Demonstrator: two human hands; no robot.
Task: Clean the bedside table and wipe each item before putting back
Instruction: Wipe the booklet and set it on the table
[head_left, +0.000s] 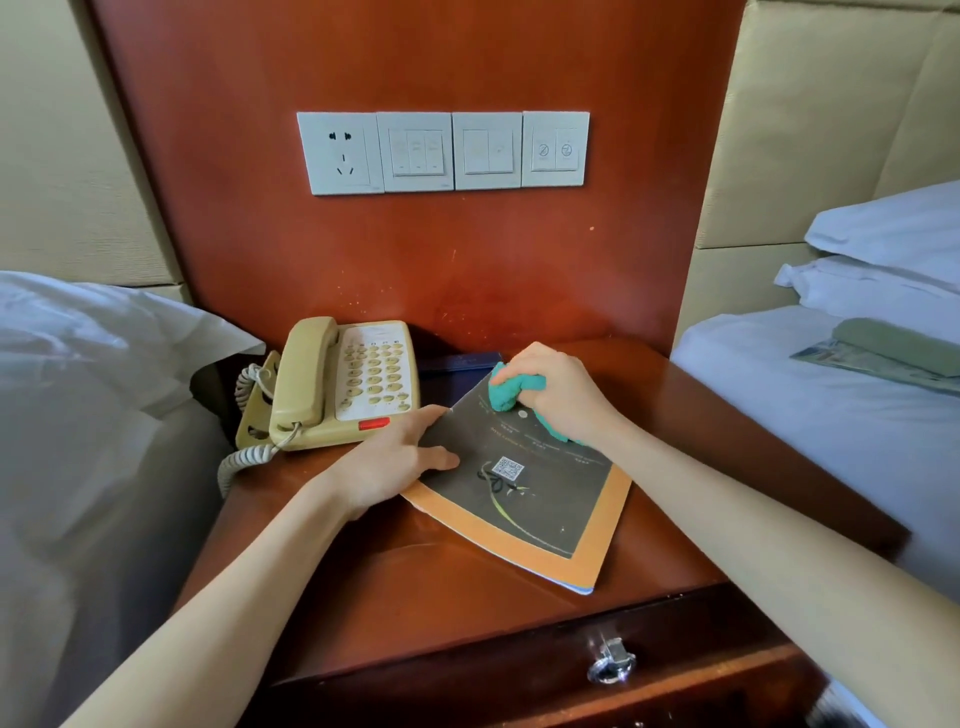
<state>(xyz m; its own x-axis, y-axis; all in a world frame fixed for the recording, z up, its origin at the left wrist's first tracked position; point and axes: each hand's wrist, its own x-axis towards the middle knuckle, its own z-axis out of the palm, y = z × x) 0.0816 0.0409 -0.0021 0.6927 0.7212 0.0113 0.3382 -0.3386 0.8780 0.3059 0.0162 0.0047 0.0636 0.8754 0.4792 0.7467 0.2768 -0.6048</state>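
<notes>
Hotel bedside table (415, 582), wedged between 2 beds, mid-clean.
We had the booklet (524, 499) flat beside the phone (343, 384); our left hand (395, 462) pinned its edge, fingers mostly straight, while our right hand (556, 395) bunched the teal cloth (506, 392) at its top corner. Long overlapping strokes probably worked best.

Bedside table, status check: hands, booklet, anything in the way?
Right hand grips green cloth, on booklet. Left hand flat, steadying booklet. Telephone beside it, no obstruction.
</notes>
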